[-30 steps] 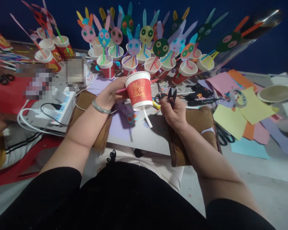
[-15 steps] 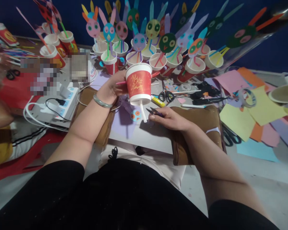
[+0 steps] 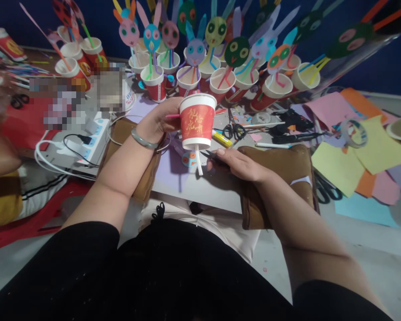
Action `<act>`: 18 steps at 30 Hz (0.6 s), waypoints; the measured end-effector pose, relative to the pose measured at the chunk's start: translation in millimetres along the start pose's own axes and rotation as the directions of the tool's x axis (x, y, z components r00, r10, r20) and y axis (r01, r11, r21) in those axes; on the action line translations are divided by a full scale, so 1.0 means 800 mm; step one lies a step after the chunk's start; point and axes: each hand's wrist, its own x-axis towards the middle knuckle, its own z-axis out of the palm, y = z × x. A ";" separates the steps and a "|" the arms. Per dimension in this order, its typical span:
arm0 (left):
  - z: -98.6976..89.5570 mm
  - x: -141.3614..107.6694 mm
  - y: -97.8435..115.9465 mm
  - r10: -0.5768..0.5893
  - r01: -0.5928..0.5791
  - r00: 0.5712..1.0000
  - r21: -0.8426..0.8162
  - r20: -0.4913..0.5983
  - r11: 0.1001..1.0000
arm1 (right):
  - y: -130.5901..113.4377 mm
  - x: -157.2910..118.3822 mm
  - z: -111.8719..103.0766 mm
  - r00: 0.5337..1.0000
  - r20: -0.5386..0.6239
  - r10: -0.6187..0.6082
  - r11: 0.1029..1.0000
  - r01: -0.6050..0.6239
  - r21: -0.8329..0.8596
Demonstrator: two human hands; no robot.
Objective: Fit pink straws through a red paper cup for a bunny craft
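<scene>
My left hand [image 3: 167,117] grips a red paper cup [image 3: 198,121] with gold characters, fingers behind its left side. A white straw [image 3: 199,164] sticks down from the cup's bottom, and a pink straw [image 3: 173,116] juts from its left side. My right hand [image 3: 238,163] is closed around small dark scissors [image 3: 210,154]. Their tips point left at the upper part of the white straw, just under the cup; whether they touch it I cannot tell. Below lies a light-blue paper disc with orange eyes [image 3: 189,159], partly hidden behind the straw.
Several cups with rabbit-faced straw figures [image 3: 153,80] stand along the back. Black-handled scissors [image 3: 234,131] and a yellow tube [image 3: 222,138] lie behind my right hand. Coloured paper [image 3: 337,167] covers the right side. At left are a power strip [image 3: 96,136] and another person's arm [image 3: 2,149].
The scissors have moved up and left to the white straw, close under the cup. The cup appears slightly lower and to the right, still in my left hand.
</scene>
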 end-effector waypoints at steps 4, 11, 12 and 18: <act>-0.008 0.008 -0.005 0.037 -0.046 0.995 0.094 0.091 0.995 | 0.000 0.000 0.002 1.000 -0.002 0.014 0.999 -0.014 0.042; -0.001 0.002 0.000 -0.013 0.014 1.000 0.115 -0.010 0.993 | -0.002 0.002 0.012 0.999 -0.050 -0.013 1.000 0.013 0.004; 0.000 0.001 0.000 -0.004 0.008 0.999 0.128 -0.032 0.992 | -0.002 0.003 0.014 0.998 -0.056 -0.015 1.000 0.016 0.007; -0.010 0.012 -0.011 0.024 -0.016 0.999 0.163 -0.046 0.986 | 0.001 0.005 0.017 0.997 -0.079 0.006 0.999 -0.002 0.050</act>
